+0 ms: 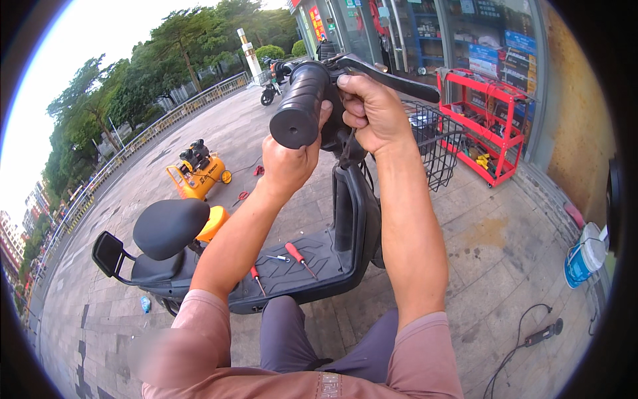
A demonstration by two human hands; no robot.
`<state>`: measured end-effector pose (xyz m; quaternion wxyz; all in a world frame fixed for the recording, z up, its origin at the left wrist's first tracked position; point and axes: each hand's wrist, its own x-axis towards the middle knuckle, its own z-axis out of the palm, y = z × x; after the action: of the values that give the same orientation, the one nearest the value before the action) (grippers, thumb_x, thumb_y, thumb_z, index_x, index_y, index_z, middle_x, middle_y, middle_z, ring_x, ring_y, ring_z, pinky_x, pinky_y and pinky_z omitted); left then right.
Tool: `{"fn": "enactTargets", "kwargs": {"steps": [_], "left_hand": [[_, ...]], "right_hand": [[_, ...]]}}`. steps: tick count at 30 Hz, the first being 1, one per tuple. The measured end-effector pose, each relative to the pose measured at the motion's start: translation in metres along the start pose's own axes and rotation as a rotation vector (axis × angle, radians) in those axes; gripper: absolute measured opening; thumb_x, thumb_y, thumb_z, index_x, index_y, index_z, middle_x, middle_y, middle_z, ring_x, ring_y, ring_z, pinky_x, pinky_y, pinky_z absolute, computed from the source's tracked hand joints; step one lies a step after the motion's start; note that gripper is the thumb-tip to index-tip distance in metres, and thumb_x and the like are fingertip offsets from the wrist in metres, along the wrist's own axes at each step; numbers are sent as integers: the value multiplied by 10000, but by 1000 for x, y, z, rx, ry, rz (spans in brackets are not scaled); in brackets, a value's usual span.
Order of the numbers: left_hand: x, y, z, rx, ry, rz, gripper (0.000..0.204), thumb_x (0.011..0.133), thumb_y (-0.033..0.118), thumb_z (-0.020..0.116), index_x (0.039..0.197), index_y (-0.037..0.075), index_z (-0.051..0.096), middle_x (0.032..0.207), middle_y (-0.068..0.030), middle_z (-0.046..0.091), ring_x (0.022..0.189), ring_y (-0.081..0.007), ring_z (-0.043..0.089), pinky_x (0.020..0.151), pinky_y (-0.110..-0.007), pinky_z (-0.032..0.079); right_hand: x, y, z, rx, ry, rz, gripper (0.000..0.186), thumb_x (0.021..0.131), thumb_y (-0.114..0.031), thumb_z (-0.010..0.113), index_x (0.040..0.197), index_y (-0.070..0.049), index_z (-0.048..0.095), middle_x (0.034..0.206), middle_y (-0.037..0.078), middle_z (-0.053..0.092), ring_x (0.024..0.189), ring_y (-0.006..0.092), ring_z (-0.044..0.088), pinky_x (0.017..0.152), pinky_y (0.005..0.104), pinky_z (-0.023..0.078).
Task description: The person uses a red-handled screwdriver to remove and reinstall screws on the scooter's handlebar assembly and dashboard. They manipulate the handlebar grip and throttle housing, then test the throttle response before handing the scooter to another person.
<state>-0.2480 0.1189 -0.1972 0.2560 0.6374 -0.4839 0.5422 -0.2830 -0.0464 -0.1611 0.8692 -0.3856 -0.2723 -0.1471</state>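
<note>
The black ribbed handlebar grip [300, 106] of an electric scooter points toward me, its round end facing me. My left hand [292, 158] is closed around its underside, the thumb up along its right side. Just right of the grip, my right hand [375, 113] is closed, with thumb and curled fingers at the base of the black brake lever [392, 81]. Whatever its fingertips pinch is hidden. Below my arms, the footboard [279, 274] carries two red-handled screwdrivers, one of them the right screwdriver [296, 254], and a small metal spring [278, 258].
A black wire basket [435, 149] hangs at the scooter's front. Beyond it stands a red tool cart [482, 126] by the shop front. An orange air compressor [197, 174] is on the paving at left. At right are a blue-white bucket [583, 259] and a corded tool [541, 334].
</note>
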Motion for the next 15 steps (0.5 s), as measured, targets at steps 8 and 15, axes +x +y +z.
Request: {"fn": "enactTargets", "kwargs": {"steps": [8,15], "left_hand": [[4,-1,-5,21,-12,52,397,855,-77,576,1215,82,626,1015,-111,693,882,-160,677,757,-272,526],[-2,3,-3,-92,-43,-86,374,878,-57,569,1223,78,618,1062,-92,683,915,-147,683,766,-252,532]], "right_hand": [[-8,-5,-2,-57,41,24,205,802,-216,756,833,-56,632,705,0,545,471,29,388,397,186,233],[-5,5,6,-35,20,-88,170,839,-216,726,834,-77,630,643,-40,491,459,19,366,395,181,230]]}}
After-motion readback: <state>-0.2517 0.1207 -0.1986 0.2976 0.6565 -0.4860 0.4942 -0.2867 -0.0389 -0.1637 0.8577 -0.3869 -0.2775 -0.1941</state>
